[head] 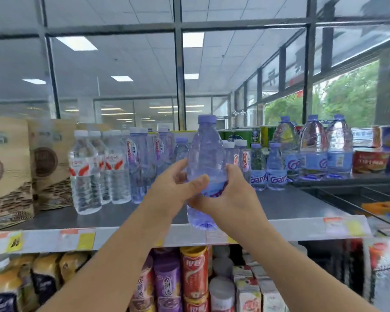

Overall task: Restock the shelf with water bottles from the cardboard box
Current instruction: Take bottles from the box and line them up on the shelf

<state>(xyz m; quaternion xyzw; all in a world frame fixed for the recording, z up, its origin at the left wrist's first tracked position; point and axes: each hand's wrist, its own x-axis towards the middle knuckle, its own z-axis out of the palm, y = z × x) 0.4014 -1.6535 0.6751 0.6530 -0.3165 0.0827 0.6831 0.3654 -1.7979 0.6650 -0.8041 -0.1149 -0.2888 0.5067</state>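
Clear, glossy plastic on the held bottle (pixel 206 158), ribbed toward the base, topped by a smooth lilac plastic cap (pixel 207 119). Same shiny clear plastic on the standing bottles (pixel 86 172), with glossy printed film labels. Dull grey metal for the shelf (pixel 291 203), smooth and faintly reflective. Matt tan cardboard on the boxes (pixel 7 167). Glossy printed metal, by the look, on the cans (pixel 194 271) below. Shiny clear plastic over the price strip (pixel 268 229).

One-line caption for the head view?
Left hand and right hand grip a purple-capped water bottle upright at the shelf front.
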